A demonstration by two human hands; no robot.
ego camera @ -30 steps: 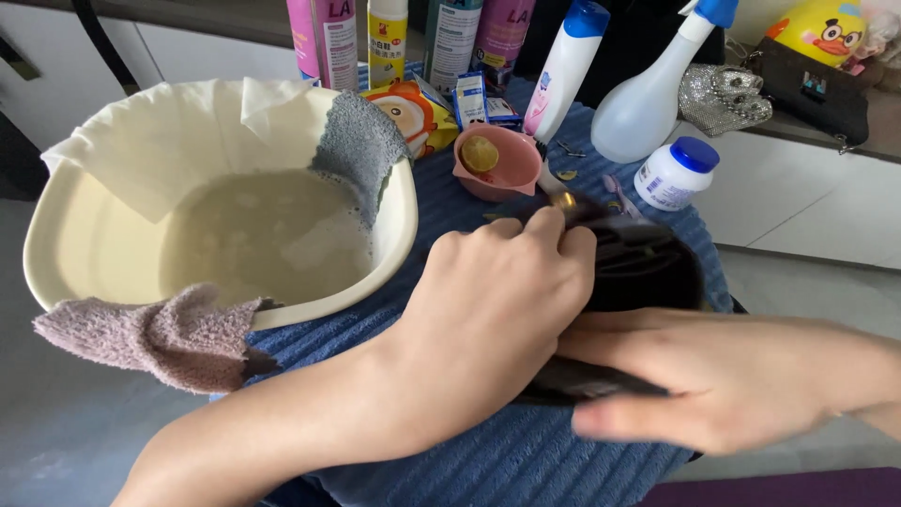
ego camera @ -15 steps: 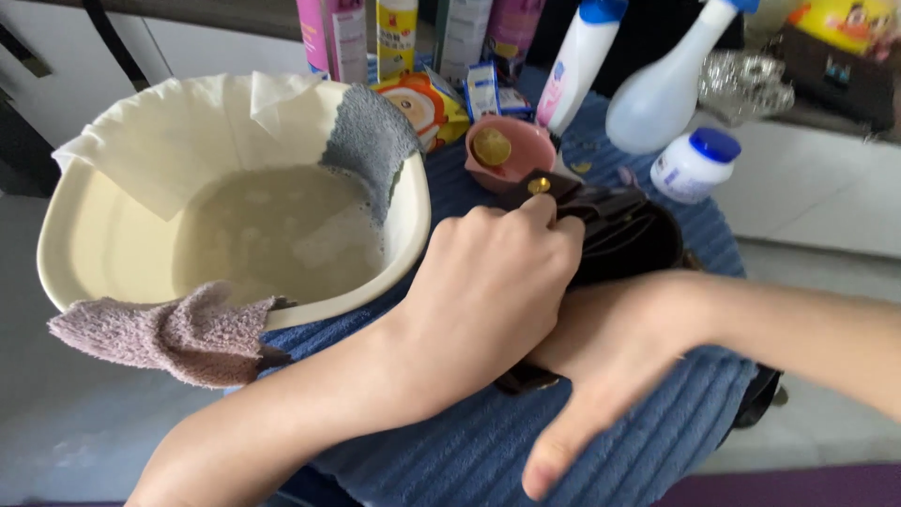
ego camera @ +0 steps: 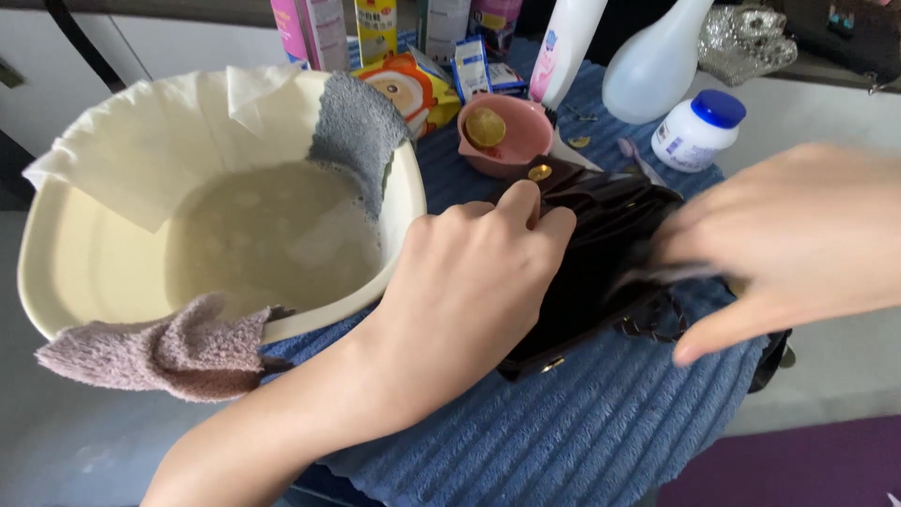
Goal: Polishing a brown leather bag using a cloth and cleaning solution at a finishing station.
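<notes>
Pressing down on the dark bag [ego camera: 601, 253], my left hand [ego camera: 469, 291] is curled over its near side, fingers bent and gripping the glossy leather by the top edge near a small gold stud [ego camera: 539, 173]. My right hand [ego camera: 798, 244] comes in from the right, blurred, fingers spread loosely over the bag's far end; I cannot tell whether it actually grips anything. The bag lies on a blue ribbed towel [ego camera: 582, 422] that covers the bench, just right of a cream basin [ego camera: 84, 272].

That basin holds cloudy water and is lined at the back with white cloth [ego camera: 141, 141]; a grey cloth [ego camera: 361, 127] hangs over its rim beside my left wrist, and a pinkish rag [ego camera: 160, 347] drapes over the near rim. Just behind the bag sits a pink bowl [ego camera: 507, 136] with a yellowish lump in it, touching the bag's top corner or nearly so. Further back stand a white jar [ego camera: 699, 131] with a blue lid, a clear spray bottle [ego camera: 657, 61], a white bottle [ego camera: 568, 47], and a crowd of small cartons [ego camera: 375, 28] and packets, all close together and hemming in the far side of the bag.
</notes>
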